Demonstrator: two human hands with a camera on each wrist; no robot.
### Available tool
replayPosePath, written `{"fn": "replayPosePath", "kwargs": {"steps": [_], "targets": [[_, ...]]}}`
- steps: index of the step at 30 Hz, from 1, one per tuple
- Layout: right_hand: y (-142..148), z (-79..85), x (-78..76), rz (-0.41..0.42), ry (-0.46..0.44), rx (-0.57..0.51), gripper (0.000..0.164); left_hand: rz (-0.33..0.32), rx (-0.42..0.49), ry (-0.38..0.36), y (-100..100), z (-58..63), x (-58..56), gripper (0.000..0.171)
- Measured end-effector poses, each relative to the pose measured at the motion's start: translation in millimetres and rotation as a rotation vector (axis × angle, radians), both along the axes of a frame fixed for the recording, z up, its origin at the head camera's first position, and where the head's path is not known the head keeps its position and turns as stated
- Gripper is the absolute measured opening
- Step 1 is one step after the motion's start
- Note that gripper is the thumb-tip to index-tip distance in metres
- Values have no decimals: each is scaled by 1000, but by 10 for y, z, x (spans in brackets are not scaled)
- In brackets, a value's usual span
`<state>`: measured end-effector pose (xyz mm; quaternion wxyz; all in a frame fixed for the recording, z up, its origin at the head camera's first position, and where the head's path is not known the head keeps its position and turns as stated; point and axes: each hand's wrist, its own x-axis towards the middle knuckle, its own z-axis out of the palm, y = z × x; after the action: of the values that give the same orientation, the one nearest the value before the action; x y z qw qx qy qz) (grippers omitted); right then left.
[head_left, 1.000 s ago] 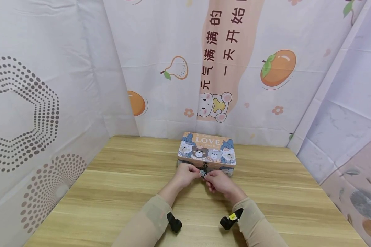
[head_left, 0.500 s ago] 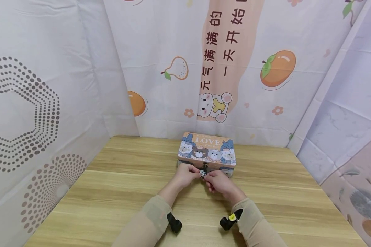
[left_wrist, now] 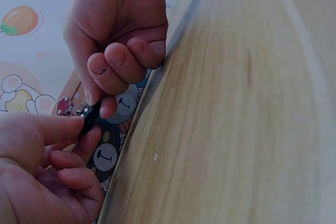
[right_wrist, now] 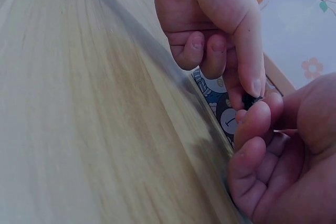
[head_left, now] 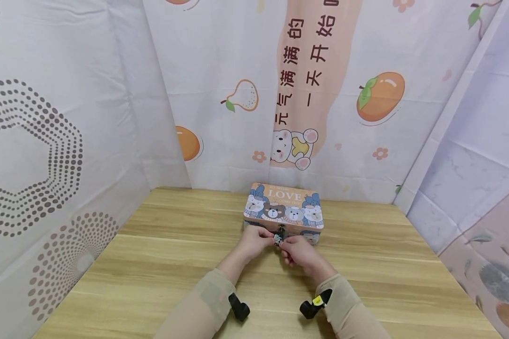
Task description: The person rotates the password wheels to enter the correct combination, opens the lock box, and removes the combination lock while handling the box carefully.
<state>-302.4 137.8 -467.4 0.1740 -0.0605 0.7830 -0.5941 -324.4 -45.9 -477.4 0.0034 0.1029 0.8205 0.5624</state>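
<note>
A tin box [head_left: 285, 194] with a LOVE lid and cartoon bears sits shut at the back of the table. On its front is a small metal clasp [head_left: 282, 227]; in the left wrist view this clasp [left_wrist: 65, 106] shows beside the fingers. Just below it, a small dark padlock [head_left: 277, 239] with a patterned face is between both hands. My left hand [head_left: 251, 244] pinches it from the left with thumb and finger. From the other side my right hand [head_left: 302, 252] pinches it too, other fingers curled. Fingertips cover much of the padlock [left_wrist: 90, 118]; whether its shackle passes through the clasp is hidden.
The wooden table [head_left: 161, 263] runs back to a printed curtain [head_left: 220, 155] right behind the box. Curtains [head_left: 123, 141] also stand at the left and right sides. Black camera mounts [head_left: 239, 307] sit on both sleeved wrists.
Both hands stay at the padlock in almost the same place, with the right forearm shifting very slightly left. The whole head view drifts down a little; the box stays put.
</note>
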Motion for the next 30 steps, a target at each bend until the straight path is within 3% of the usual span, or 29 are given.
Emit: {"fn": "replayPosePath", "kwargs": {"steps": [7,14,30], "targets": [[-54,-8,5,-37,-8,-14,25,-4,7,32,-10,-1,4,8],[-99,-16,29,-73,-83,-96,24,-7,23,39,-9,-29,-6,4],[-189,-101,29,-95,-103,-191,23,-15,-13,62,-45,-20,-14,5]]}}
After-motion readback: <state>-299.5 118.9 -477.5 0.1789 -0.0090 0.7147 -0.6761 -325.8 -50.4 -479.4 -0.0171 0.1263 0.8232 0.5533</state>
